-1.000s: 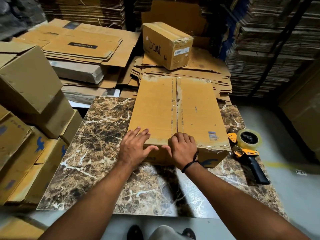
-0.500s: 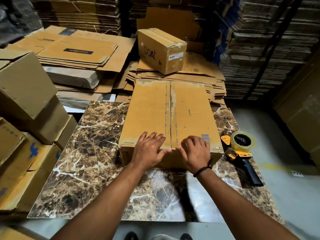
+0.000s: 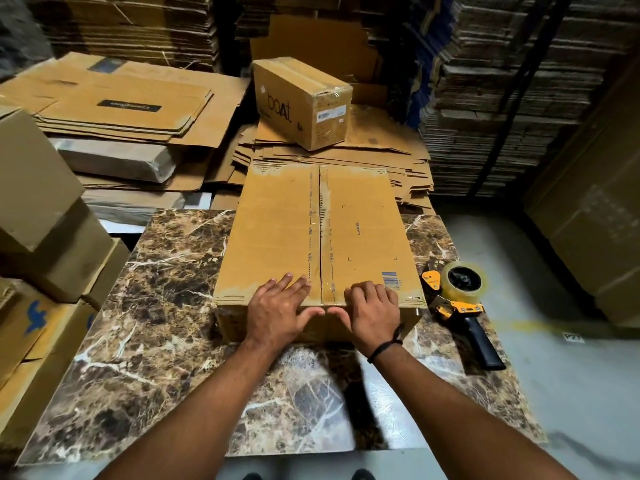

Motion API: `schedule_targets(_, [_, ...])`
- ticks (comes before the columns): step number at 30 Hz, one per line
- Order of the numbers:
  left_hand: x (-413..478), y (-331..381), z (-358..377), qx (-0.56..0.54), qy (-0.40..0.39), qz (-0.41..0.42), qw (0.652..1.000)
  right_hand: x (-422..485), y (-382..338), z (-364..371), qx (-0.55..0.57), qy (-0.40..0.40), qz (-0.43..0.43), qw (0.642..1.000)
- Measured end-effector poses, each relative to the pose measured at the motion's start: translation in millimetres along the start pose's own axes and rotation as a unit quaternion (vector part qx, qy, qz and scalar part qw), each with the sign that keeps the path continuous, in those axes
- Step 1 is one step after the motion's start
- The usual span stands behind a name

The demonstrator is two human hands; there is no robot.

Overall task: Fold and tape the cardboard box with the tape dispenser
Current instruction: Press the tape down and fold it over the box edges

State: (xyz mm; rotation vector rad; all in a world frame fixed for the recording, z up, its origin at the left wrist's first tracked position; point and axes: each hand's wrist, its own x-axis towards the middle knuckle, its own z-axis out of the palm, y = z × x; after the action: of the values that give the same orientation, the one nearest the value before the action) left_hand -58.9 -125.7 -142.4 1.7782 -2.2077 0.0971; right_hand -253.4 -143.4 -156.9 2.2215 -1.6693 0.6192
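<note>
Cardboard box (image 3: 318, 237) sits on the marble-patterned table (image 3: 166, 306), its long axis running away from me, far end reaching past the table's back edge. Both top flaps are down and meet along a centre seam; clear tape runs the length of that seam, with printed marks either side. A barcode and a "LABEL" frame show on the right flap.

My left hand (image 3: 277, 313) lies flat on the near end of the left flap, fingers spread and extended, thumb over the near top edge, pointing toward the seam. It grips nothing; palm presses on cardboard. My right hand (image 3: 372, 313) rests on the near end of the right flap, fingers curled with knuckles raised, thumb likewise over the near edge. The two thumb tips nearly meet below the seam. Neither hand closes around anything. A black band (image 3: 384, 346) circles my right wrist.

Tape dispenser (image 3: 460, 306) lies on the table just right of the box, near its front corner, untouched. Its roll of clear tape faces up, yellow frame beneath, black handle pointing toward me and to the right.

Behind the table: flattened cartons in piles, and one sealed box marked "boat" (image 3: 301, 102) on top of a pile. Closed boxes (image 3: 45, 216) stand stacked to my left.
</note>
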Motion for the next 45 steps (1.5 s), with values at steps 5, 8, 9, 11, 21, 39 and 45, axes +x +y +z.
schedule_targets(5, [3.0, 3.7, -5.1, 0.006, -0.041, -0.012, 0.999, 4.8, -0.2, 2.6, -0.036, -0.041, -0.008, 0.998])
schedule_targets(8, [4.2, 15.1, -11.7, 0.015, -0.06, -0.028, 0.998, 3.0, 6.6, -0.3, -0.016, -0.055, -0.014, 0.998])
schedule_targets(9, [3.5, 18.1, -11.2, 0.024, -0.076, -0.024, 0.997, 2.7, 9.8, -4.1, 0.004, -0.059, -0.026, 0.998])
schedule_targets(11, [4.5, 25.3, -12.0, 0.028, -0.098, 0.0, 0.995, 0.9, 21.1, -15.0, 0.073, -0.053, -0.024, 0.996])
schedule_targets(21, [22.8, 45.0, 0.3, 0.011, -0.1, 0.061, 0.993, -2.4, 73.5, -20.9, 0.073, -0.09, 0.144, 0.983])
schedule_targets(39, [26.9, 60.7, -0.8, -0.034, -0.048, -0.016, 0.998, -19.4, 116.9, -14.0, 0.465, -0.117, 0.208, 0.852])
schedule_targets(45, [50.1, 84.4, -2.2, -0.059, -0.097, 0.04, 0.993, -33.5, 124.0, -20.6, 0.616, -0.033, 0.412, 0.671])
